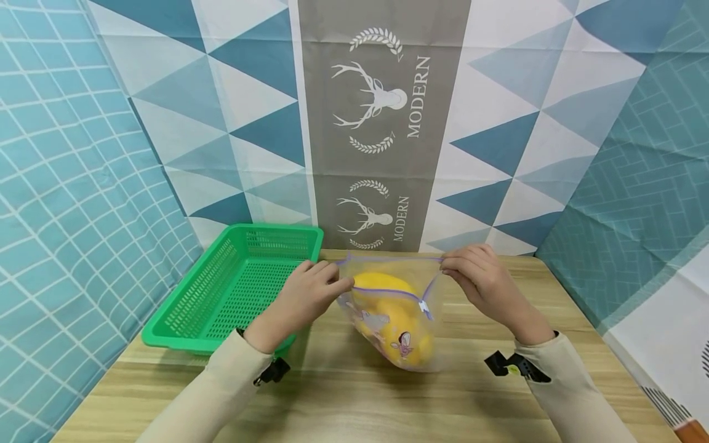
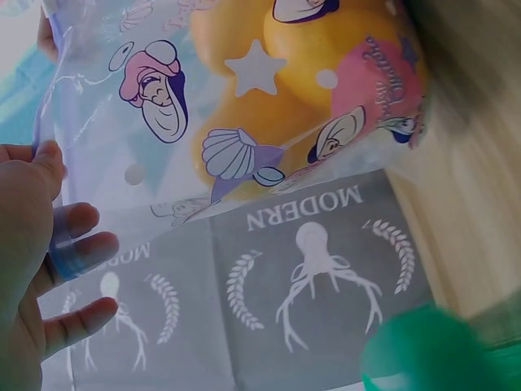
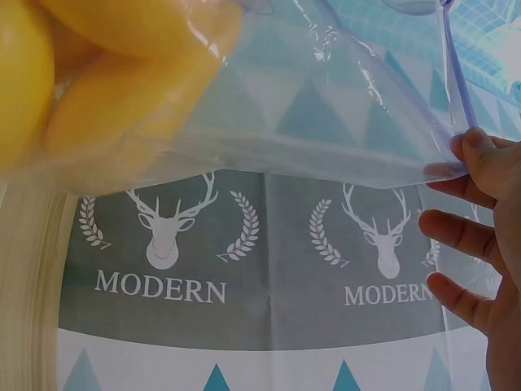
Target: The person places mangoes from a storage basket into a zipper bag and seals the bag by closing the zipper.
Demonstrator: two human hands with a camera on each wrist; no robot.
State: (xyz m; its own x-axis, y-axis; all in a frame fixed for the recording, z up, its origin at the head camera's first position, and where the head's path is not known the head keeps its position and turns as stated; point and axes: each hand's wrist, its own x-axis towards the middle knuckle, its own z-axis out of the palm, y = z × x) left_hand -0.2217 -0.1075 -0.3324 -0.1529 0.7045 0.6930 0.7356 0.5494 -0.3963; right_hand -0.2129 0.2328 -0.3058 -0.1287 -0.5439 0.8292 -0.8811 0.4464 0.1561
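Note:
A clear zip bag [image 1: 382, 344] with purple edging and printed cartoon figures hangs open-mouthed between both hands, at the middle of the table. Several smooth yellow fruits [image 3: 130, 106], their exact kind unclear, fill its lower part. My left hand [image 1: 310, 292] pinches the bag's left top corner between thumb and finger. At the opposite top corner, my right hand [image 1: 487, 283] pinches the rim the same way. A white slider [image 1: 424, 306] sits on the purple zip at the front. In the right wrist view, the other fingers are spread below the bag's edge.
To the left stands a green perforated basket [image 1: 232, 231] on the wooden table [image 1: 332, 406]. A patterned cloth backdrop [image 1: 388, 154] rises behind the table. Tile-patterned cloths hang at both sides. A striped thing with an orange-brown end [image 1: 689, 431] lies at the lower right.

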